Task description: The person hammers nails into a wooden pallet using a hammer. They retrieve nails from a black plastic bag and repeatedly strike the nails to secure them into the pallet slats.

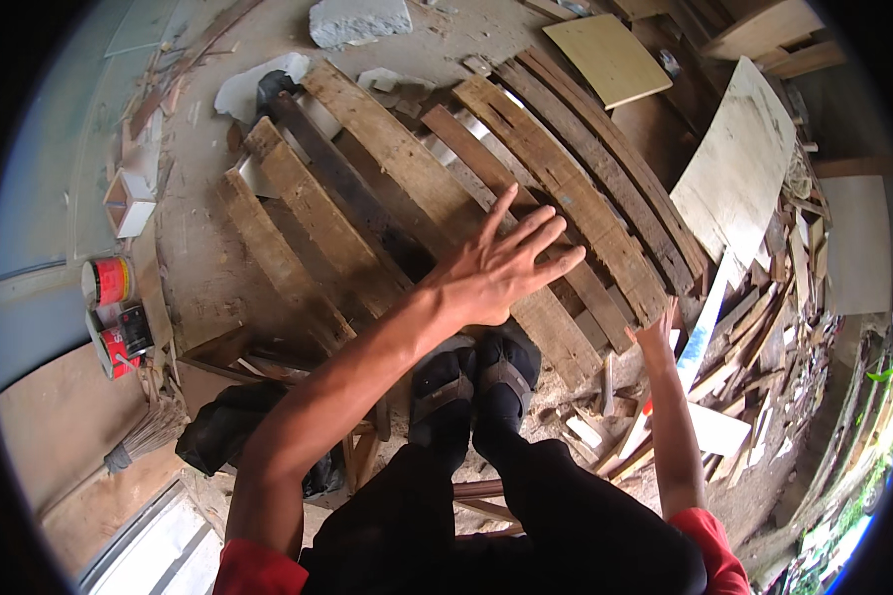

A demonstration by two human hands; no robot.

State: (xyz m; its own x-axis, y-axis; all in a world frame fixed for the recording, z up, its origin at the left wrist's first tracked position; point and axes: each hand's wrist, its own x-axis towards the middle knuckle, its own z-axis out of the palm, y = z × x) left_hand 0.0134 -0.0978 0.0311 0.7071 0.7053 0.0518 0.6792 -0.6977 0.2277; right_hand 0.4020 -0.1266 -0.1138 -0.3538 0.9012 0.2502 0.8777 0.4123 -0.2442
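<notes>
Several weathered wooden planks lie side by side on the ground in front of my feet. My left hand is open over the middle ones, its fingers spread; whether it presses on the wood cannot be made out. Beneath it runs a wide brown plank, with a narrower reddish strip just to the right. My right hand is closed around the near end of a nail-marked plank, the thumb to one side and the fingers partly hidden. Two darker planks lie beyond it on the right.
Scrap wood is heaped on the right, beside a pale bent sheet and a handsaw. A yellowish board and a concrete chunk lie at the far side. Red cans and a brush sit left.
</notes>
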